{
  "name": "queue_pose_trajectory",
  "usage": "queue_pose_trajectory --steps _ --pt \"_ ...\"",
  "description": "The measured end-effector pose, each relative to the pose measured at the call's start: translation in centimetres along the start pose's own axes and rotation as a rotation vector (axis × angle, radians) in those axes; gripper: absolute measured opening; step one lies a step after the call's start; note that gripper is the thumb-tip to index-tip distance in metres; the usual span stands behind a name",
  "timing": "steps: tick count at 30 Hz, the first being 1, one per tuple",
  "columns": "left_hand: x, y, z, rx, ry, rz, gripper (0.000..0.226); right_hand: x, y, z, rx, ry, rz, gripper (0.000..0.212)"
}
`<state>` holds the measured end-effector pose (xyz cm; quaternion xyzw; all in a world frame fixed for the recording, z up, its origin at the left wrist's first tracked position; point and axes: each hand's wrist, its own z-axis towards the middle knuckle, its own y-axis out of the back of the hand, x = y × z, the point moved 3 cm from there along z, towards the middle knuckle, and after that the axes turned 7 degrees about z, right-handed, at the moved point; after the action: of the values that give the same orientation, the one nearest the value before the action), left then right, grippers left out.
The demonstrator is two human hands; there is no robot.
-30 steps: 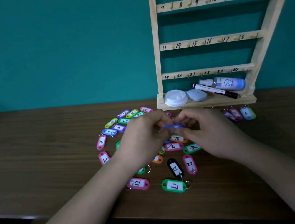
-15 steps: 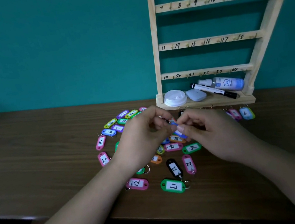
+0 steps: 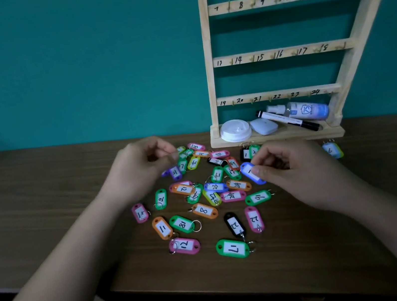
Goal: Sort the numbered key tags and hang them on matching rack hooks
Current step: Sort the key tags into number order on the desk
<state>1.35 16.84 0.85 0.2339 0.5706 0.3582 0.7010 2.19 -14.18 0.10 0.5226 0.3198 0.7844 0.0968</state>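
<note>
A: Head view, then. Which tag is in play?

B: A blue key tag (image 3: pixel 250 173). The right hand (image 3: pixel 298 175) pinches it between thumb and forefinger at the right edge of the loose pile. It is tilted, with its white label facing up.

A: And the other hand?

B: The left hand (image 3: pixel 140 168) hovers over the pile's far-left corner, well apart from the right. Its fingers are curled in, with thumb and forefinger tips close together. I cannot tell whether they grip anything small.

A: The remaining tags?

B: They lie scattered flat on the wooden table (image 3: pixel 43 202), mostly between the two hands. A green tag (image 3: pixel 232 248) lies nearest the front edge, and a pink tag marked 12 (image 3: pixel 184 245) is to its left. A black tag (image 3: pixel 234 224) and a pink tag marked 22 (image 3: pixel 254 219) sit side by side just beyond.

A: The rack?

B: The wooden rack (image 3: pixel 210 69) stands against the teal wall, far right. Its rails carry small hooks and handwritten numbers. A black and green pair (image 3: pixel 251 152) hangs under its bottom shelf, just beyond the right fingertips. On the shelf lie a white lid (image 3: pixel 235 130), a marker (image 3: pixel 290 122) and a spray bottle (image 3: pixel 301 110).
</note>
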Motion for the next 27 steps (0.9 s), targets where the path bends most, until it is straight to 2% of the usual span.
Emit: queue_pose_trajectory --steps 3,9,18,27 --pt "2.1 1.3 0.8 -0.031 0.031 0.168 0.011 -0.4 0.5 0.1 -0.037 -0.043 -0.009 0.005" --pt "3.8 1.0 1.6 0.113 0.028 0.457 0.015 -1.2 1.3 0.3 -0.076 -0.123 -0.046 0.006" --pt "4.0 -0.2 2.1 0.071 -0.034 0.582 0.014 -2.0 2.5 0.4 -0.079 -0.208 -0.083 0.005" --pt "3.8 -0.1 2.3 0.076 0.042 0.553 0.015 -3.0 3.1 0.3 -0.026 -0.381 -0.005 0.012"
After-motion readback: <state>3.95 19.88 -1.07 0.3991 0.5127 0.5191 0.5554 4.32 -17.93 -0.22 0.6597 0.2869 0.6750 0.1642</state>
